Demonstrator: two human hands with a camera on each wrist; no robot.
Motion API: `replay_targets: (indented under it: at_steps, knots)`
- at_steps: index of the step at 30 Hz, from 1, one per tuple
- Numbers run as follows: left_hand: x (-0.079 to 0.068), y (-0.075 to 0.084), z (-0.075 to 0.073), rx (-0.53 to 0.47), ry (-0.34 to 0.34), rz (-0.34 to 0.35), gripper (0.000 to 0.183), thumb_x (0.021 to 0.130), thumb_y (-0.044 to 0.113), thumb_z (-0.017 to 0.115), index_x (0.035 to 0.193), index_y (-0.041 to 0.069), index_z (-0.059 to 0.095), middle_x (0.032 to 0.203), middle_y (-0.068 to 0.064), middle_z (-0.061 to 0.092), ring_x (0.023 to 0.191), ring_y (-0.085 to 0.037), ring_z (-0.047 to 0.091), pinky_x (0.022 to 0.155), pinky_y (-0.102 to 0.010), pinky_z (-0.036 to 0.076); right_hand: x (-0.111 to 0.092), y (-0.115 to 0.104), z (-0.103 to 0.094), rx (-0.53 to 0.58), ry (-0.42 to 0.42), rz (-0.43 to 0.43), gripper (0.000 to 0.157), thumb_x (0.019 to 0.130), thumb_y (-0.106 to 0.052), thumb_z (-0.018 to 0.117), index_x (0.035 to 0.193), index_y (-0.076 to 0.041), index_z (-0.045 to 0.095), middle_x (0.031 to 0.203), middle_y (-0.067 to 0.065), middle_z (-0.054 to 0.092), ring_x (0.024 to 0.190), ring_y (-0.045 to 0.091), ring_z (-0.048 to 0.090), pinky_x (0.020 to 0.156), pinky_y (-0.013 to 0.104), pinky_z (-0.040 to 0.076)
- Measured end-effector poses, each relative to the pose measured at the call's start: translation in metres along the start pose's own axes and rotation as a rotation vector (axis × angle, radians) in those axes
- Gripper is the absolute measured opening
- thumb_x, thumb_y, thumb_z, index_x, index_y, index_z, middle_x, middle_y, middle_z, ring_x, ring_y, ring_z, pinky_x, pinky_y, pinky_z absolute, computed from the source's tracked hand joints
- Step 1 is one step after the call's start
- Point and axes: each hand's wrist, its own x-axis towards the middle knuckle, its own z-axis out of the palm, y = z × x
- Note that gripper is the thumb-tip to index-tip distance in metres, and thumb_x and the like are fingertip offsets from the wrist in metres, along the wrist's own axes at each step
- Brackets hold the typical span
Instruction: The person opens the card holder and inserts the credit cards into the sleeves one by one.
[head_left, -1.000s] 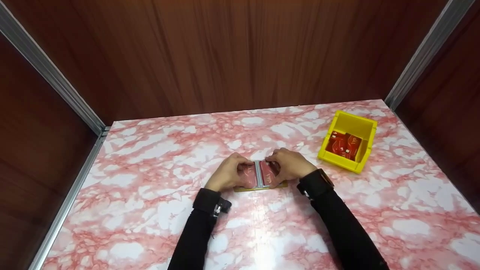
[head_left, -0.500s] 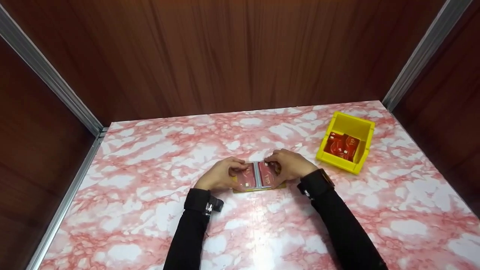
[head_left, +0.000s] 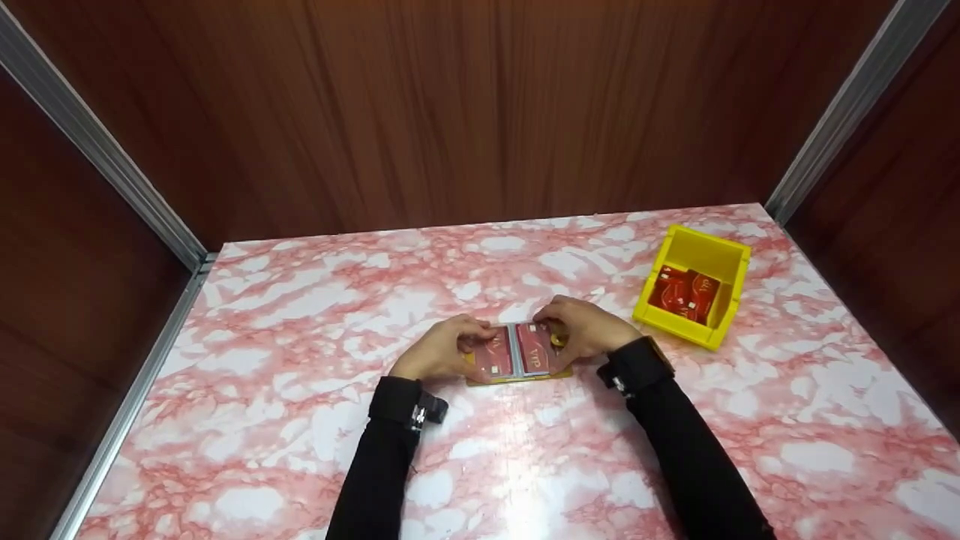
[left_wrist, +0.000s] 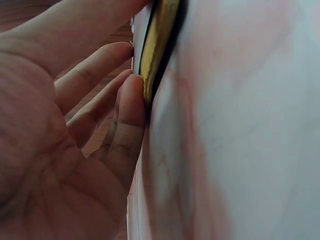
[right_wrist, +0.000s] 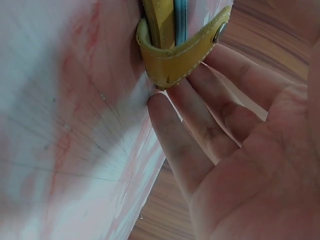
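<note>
A yellow card holder [head_left: 517,379] lies opened flat on the table in the head view. Clear sleeves on both sides of its middle show red cards: a left card [head_left: 493,356] and a right card [head_left: 535,352], lettered "VIP". With thumb at the near edge and fingers at the far edge, my left hand [head_left: 442,351] grips the holder's left side. My right hand [head_left: 589,330] holds the right side in the same way. In the right wrist view, the holder's yellow strap [right_wrist: 175,62] with a metal snap [right_wrist: 218,32] bends up beside the fingers.
A yellow bin [head_left: 675,324] stands at the right rear of the table, with several red cards [head_left: 690,295] inside. Dark wood panels [head_left: 480,112] close in the back and sides of the pink-marbled table [head_left: 315,315].
My left hand has shifted left, uncovering more of the left card and its chip. My right hand has moved slightly right, so the right card's chip and the yellow strap now show.
</note>
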Motion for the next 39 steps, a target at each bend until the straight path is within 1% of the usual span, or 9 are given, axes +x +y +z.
replay_targets:
  at_steps: [5,13,20,24,27,29,34,36,39]
  knots:
    - [0.0,0.001,0.001,0.007,0.005,-0.01,0.075,0.067,0.012,0.098,0.137,0.015,0.069,0.15,-0.006,0.056,0.112,-0.024,0.065,0.097,-0.039,0.055,0.001,-0.002,0.001,0.002,0.012,-0.003,0.081,0.063,-0.022,0.101,0.134,-0.007,0.066,0.125,0.01,0.063,0.116,0.029,0.06,0.108,0.05,0.048]
    - [0.002,0.002,0.002,0.04,0.012,-0.023,0.077,0.066,0.016,0.099,0.137,0.017,0.069,0.15,-0.003,0.057,0.106,-0.02,0.063,0.095,-0.037,0.054,-0.001,-0.004,0.004,-0.02,0.071,-0.033,0.08,0.06,-0.017,0.102,0.129,-0.006,0.063,0.125,0.013,0.06,0.113,0.031,0.06,0.105,0.049,0.05]
    - [0.002,0.003,0.001,0.026,0.014,-0.026,0.077,0.066,0.01,0.098,0.137,0.016,0.069,0.148,-0.004,0.058,0.108,-0.023,0.064,0.096,-0.039,0.055,0.001,-0.006,0.004,-0.015,0.092,-0.049,0.081,0.059,-0.02,0.102,0.128,-0.007,0.063,0.122,0.011,0.06,0.11,0.03,0.06,0.103,0.049,0.05]
    - [0.002,0.003,0.001,0.022,0.015,-0.025,0.077,0.065,0.01,0.098,0.137,0.016,0.07,0.147,-0.003,0.059,0.108,-0.023,0.065,0.096,-0.039,0.055,0.002,-0.007,0.004,-0.002,0.102,-0.04,0.071,0.066,-0.026,0.1,0.125,-0.007,0.065,0.12,0.011,0.061,0.108,0.029,0.059,0.101,0.048,0.05]
    - [0.002,0.003,0.001,0.021,0.013,-0.024,0.076,0.066,0.009,0.097,0.137,0.017,0.07,0.148,-0.004,0.058,0.11,-0.024,0.065,0.097,-0.04,0.055,0.003,-0.007,0.005,0.016,0.131,-0.047,0.058,0.073,-0.028,0.095,0.119,-0.007,0.069,0.119,0.013,0.062,0.104,0.03,0.059,0.096,0.046,0.049]
    - [0.002,0.003,0.001,0.022,0.013,-0.031,0.076,0.067,0.009,0.097,0.137,0.018,0.07,0.149,-0.003,0.058,0.112,-0.023,0.065,0.098,-0.04,0.055,0.003,-0.008,0.006,0.025,0.152,-0.046,0.054,0.076,-0.029,0.092,0.12,-0.006,0.069,0.118,0.013,0.062,0.105,0.03,0.059,0.096,0.046,0.049]
    - [0.003,0.002,0.002,0.014,0.015,-0.024,0.075,0.066,0.009,0.097,0.136,0.017,0.07,0.15,-0.005,0.057,0.112,-0.023,0.066,0.099,-0.039,0.054,0.006,-0.009,0.009,0.028,0.164,-0.007,0.049,0.08,-0.029,0.089,0.121,-0.007,0.072,0.115,0.013,0.062,0.103,0.028,0.059,0.096,0.045,0.049]
    - [0.003,0.003,0.002,0.013,0.016,-0.017,0.075,0.066,0.008,0.097,0.136,0.016,0.07,0.149,-0.005,0.058,0.111,-0.023,0.066,0.098,-0.038,0.055,0.007,-0.009,0.01,0.043,0.169,0.007,0.042,0.082,-0.029,0.087,0.116,-0.009,0.074,0.113,0.013,0.062,0.1,0.028,0.058,0.093,0.045,0.048]
    - [0.003,0.003,0.002,0.026,0.02,-0.018,0.076,0.066,0.011,0.098,0.136,0.016,0.07,0.149,-0.005,0.058,0.109,-0.022,0.066,0.097,-0.037,0.055,0.009,-0.009,0.013,0.105,0.187,0.037,0.033,0.087,-0.031,0.084,0.11,-0.011,0.076,0.115,0.011,0.063,0.105,0.027,0.057,0.096,0.044,0.047]
